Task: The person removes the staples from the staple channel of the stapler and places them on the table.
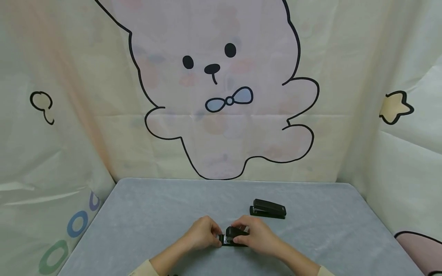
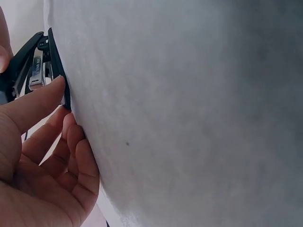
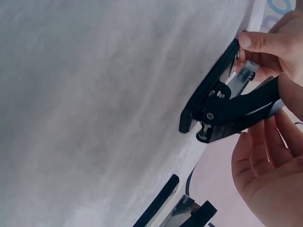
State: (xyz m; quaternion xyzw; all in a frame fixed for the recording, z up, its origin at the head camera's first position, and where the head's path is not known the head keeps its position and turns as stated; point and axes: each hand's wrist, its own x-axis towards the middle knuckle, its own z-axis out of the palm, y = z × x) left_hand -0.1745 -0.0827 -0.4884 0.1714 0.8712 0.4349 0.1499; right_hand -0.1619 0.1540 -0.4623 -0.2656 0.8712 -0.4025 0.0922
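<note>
A black stapler (image 1: 236, 232) stands just above the table's near middle, its top cover swung up away from the metal staple tray (image 3: 244, 76). My left hand (image 1: 203, 233) pinches the end of the stapler's base (image 2: 57, 59), thumb on the upper face and fingertips at the tip. With thumb and fingers, my right hand (image 1: 259, 234) holds the raised top cover (image 3: 251, 106). The hinge end of the stapler points toward the right. Whether staples lie in the tray cannot be made out.
Behind and right of my hands, a second black stapler (image 1: 268, 209) lies on the grey cloth-covered table (image 1: 155, 203). A pale curtain with a cartoon bear (image 1: 221, 126) hangs along the table's far edge, with more curtain at both sides.
</note>
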